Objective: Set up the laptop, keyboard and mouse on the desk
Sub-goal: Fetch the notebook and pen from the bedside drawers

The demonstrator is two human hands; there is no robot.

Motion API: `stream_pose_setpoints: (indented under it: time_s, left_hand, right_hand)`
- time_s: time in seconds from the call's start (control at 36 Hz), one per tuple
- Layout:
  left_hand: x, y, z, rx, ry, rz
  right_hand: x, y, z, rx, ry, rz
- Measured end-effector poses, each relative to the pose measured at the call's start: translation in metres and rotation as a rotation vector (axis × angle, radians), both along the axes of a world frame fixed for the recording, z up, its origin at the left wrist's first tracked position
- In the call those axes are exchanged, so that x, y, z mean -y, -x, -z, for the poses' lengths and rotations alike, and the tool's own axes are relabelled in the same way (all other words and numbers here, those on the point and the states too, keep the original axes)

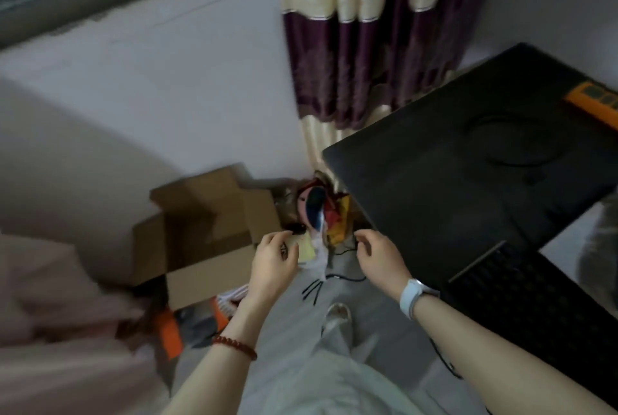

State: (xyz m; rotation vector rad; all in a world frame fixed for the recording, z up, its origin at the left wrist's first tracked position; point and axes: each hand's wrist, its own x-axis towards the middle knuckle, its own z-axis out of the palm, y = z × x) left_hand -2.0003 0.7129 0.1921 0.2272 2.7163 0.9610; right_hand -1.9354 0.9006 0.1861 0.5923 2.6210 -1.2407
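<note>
Head view: no legible writing; left hand [272, 257], right hand [378, 255] empty.

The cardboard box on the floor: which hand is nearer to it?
Left. The left hand hovers at the right edge of the cardboard box; the right hand is farther right, beside the black desk.

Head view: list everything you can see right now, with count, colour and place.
Desk: one, black, right.
Keyboard: one, black, desk's near edge.
Cable: one, black, looped on desk.
Orange item: one, desk's far right; blurred.
Cardboard box: one, brown, open, on floor left.
Curtain: one, cream and purple, behind desk.
Colourful clutter: floor, by desk corner.
Left hand: beaded bracelet, fingers loosely curled.
Right hand: white wristband, fingers loosely curled.
</note>
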Motion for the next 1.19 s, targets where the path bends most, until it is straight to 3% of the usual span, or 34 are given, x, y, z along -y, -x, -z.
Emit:
stream_pose_setpoints:
  time_s: [0.31,0.56,0.69,0.86,1.19]
  left_hand:
    - [0.185,-0.063,-0.007,-0.013,-0.032,-0.413]
    - [0.426,-0.223,0.003,-0.021,-0.026,-0.959]
    - [0.514,-0.34,0.004,0.004,-0.013,-1.332]
    - [0.564,-0.461,0.012,0.046,-0.089,-1.735]
    - [0.682,-0.677,0.019,0.138,-0.123,-2.342]
  right_hand:
    - [0.197,0.019,-0.015,0.021,-0.067,-0.487]
    - [0.476,-0.029,-0.003,-0.031,-0.069,-1.11]
    - [0.622,-0.102,0.003,-0.014,-0.073,-1.496]
    - [0.745,-0.209,0.008,0.051,-0.107,-1.901]
    - [0.971,-0.447,0.026,0.067,-0.168,-2.525]
